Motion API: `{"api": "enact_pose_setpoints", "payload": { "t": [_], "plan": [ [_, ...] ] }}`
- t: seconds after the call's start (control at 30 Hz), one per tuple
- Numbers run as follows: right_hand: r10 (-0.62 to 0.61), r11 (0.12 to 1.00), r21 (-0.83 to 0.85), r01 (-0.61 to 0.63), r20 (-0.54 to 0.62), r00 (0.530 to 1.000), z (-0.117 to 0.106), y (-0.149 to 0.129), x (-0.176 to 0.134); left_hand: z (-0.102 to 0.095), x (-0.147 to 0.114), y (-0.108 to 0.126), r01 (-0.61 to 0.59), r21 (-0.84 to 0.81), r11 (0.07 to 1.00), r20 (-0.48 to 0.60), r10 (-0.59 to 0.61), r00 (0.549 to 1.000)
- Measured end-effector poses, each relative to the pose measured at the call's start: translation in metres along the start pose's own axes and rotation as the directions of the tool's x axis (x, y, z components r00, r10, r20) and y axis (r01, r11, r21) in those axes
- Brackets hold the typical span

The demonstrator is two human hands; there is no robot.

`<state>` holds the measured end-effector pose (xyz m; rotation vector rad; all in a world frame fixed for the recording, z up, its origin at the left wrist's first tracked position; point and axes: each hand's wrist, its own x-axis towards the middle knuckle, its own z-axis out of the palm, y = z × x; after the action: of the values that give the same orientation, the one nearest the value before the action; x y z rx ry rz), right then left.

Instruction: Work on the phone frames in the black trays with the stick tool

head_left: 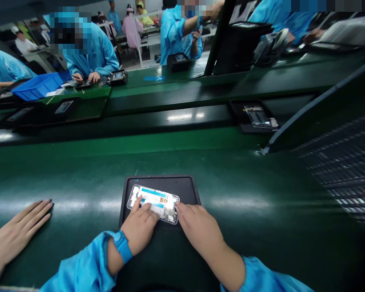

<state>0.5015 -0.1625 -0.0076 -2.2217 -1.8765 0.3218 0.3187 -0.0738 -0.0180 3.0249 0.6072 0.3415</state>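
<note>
One phone frame (153, 204) lies flat on one black tray (188, 188) that sits on the green worktop (246, 190); everything here is placed from that tray. Two hands of the wearer work on it, and a third hand (16, 235), a co-worker's, rests palm down on the worktop well to the left of the tray, its fingers spread and its arm cut off by the picture's edge. The left hand (141, 227) comes up from the tray's near edge, wrist bent, a blue band at the wrist, and its forefinger presses on the frame's left part; the other fingers are curled together and clamp nothing. The right hand (199, 227) lies knuckles up at the frame's right end, fingertips touching its edge; whether they pinch it cannot be told, since the fingertips are hidden behind the hand's back. The frame's near long edge is covered by both hands, and its small parts are too fine to make out. Beyond the tray, on the dark strip across the worktop, a second tray with a second frame (258, 117) lies to the far right.
</note>
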Motion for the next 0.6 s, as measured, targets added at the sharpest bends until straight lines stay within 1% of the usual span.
{"api": "enact_pose_setpoints", "payload": {
  "t": [0.07,0.13,0.17,0.23,0.3,0.37,0.43,0.6],
  "plan": [
    [0.050,0.997,0.058,-0.050,0.006,0.999,-0.002,-0.001,0.001,0.005,0.001,0.003,0.015,0.012,1.000,-0.108,-0.014,0.994],
    [0.088,0.984,0.154,-0.093,0.040,0.995,-0.006,-0.004,-0.002,0.009,0.002,0.007,0.017,0.017,1.000,-0.160,-0.014,0.987],
    [0.077,0.977,0.194,-0.088,0.061,0.995,-0.007,-0.006,-0.004,0.010,0.002,0.008,0.015,0.017,1.000,-0.165,-0.012,0.986],
    [0.012,0.974,0.225,-0.033,0.091,0.996,-0.008,-0.012,-0.008,0.009,0.004,0.011,0.009,0.015,1.000,-0.174,-0.007,0.985],
    [-0.061,0.981,0.187,0.041,0.102,0.993,-0.007,-0.017,-0.011,0.007,0.005,0.013,-0.002,0.012,1.000,-0.184,0.004,0.983],
    [-0.099,0.988,0.127,0.085,0.108,0.989,-0.006,-0.020,-0.012,0.005,0.006,0.014,-0.007,0.017,1.000,-0.175,0.010,0.985],
    [-0.120,0.990,0.084,0.112,0.104,0.987,-0.005,-0.020,-0.011,0.004,0.007,0.016,-0.003,0.032,0.999,-0.163,0.008,0.987],
    [-0.143,0.989,0.042,0.140,0.084,0.986,-0.005,-0.017,-0.010,0.004,0.009,0.022,0.036,0.046,0.998,-0.200,-0.026,0.979]
  ]
}}
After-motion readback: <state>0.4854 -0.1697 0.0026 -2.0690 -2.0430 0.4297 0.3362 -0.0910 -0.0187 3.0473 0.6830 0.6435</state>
